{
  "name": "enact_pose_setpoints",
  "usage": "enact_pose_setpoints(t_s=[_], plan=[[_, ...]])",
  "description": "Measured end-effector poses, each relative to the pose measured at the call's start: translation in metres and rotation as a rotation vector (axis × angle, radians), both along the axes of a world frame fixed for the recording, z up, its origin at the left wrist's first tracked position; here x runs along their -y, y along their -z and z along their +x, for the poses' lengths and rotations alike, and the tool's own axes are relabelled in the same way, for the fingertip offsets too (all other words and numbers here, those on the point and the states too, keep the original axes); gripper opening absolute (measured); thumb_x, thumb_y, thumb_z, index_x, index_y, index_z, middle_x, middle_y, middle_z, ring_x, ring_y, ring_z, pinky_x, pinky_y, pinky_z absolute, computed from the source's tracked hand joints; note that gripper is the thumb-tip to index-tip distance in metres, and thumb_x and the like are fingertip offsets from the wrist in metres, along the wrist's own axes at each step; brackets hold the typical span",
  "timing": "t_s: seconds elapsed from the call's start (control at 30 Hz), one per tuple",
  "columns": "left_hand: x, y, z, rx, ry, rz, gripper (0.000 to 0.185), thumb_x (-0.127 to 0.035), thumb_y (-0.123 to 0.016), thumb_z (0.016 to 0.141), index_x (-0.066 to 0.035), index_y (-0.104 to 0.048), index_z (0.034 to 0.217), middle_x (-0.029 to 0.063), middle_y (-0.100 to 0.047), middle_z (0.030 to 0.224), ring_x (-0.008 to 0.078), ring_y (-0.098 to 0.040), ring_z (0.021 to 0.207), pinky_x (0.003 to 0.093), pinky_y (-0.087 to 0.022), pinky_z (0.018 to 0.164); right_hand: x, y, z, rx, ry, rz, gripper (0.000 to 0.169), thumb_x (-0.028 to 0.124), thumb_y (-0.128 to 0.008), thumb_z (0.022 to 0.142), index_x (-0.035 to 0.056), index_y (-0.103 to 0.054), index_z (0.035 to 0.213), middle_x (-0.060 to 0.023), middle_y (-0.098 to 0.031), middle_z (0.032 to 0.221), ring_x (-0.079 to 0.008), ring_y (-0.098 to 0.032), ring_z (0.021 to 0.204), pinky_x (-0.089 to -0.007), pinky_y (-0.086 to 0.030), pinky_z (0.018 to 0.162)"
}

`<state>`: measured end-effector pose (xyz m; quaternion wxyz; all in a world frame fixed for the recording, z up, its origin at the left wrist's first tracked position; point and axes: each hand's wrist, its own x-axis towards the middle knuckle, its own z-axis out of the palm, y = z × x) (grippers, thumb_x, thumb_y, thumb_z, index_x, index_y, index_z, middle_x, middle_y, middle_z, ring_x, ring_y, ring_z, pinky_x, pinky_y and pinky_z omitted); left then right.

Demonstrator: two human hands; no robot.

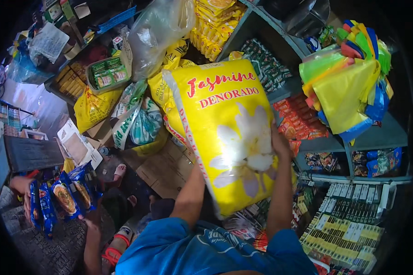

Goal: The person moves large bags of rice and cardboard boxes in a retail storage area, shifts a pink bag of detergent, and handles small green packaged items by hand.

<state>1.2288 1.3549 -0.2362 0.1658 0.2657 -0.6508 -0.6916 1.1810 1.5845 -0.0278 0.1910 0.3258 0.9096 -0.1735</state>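
A large yellow rice sack [241, 137] with a white flower print fills the middle of the view, tilted and held up in front of me. At its right edge my right hand [279, 139] grips the side. My left hand [191, 153] is at the left edge, mostly hidden by the sack, with the forearm showing below. Behind the sack's upper left stand other yellow sacks [158, 86], and a knotted plastic bag [144, 120] lies beside them.
Another person's hands [24, 192] hold several blue noodle packs [65, 196] at the left. Flattened cardboard [165, 165] lies on the floor. Shelves [375, 132] with sachets stand at the right, under hanging coloured plastic bags [347, 89]. Small boxes [347, 227] fill the lower right.
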Motion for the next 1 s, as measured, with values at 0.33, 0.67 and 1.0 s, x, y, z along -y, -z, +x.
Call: enact_pose_setpoints(t_s=[0.33, 0.67, 1.0], plan=[[0.117, -0.043, -0.071, -0.093, 0.096, 1.035, 0.046, -0.044, -0.040, 0.098, -0.003, -0.062, 0.101, 0.0109, -0.063, 0.100, 0.0229, -0.060, 0.085, 0.0370, -0.047, 0.074, 0.063, -0.003, 0.051, -0.210, 0.253, -0.014, 0.102, 0.080, -0.025, 0.081, -0.0093, -0.045, 0.128, -0.0326, -0.050, 0.125, -0.0437, -0.049, 0.118, -0.0463, -0.036, 0.100], [0.127, -0.022, -0.167, 0.317, 0.314, 0.449, 0.089, -0.059, -0.067, 0.073, 0.019, -0.052, 0.116, 0.0242, -0.062, 0.112, 0.0278, -0.063, 0.099, 0.0348, -0.048, 0.087, 0.015, 0.047, -0.103, -0.414, -0.049, -1.051, 0.065, 0.052, -0.038, 0.097, 0.0003, -0.044, 0.135, -0.0092, -0.052, 0.131, -0.0225, -0.051, 0.114, -0.0323, -0.039, 0.098], [0.140, -0.035, -0.158, 0.135, 0.433, 0.991, 0.070, -0.052, -0.074, 0.071, 0.003, -0.063, 0.112, 0.0167, -0.066, 0.107, 0.0256, -0.066, 0.091, 0.0325, -0.051, 0.079, 0.028, 0.058, -0.149, -0.141, -0.023, -1.466, 0.060, 0.050, -0.047, 0.094, 0.0046, -0.045, 0.134, -0.0098, -0.058, 0.124, -0.0212, -0.060, 0.102, -0.0341, -0.050, 0.085]])
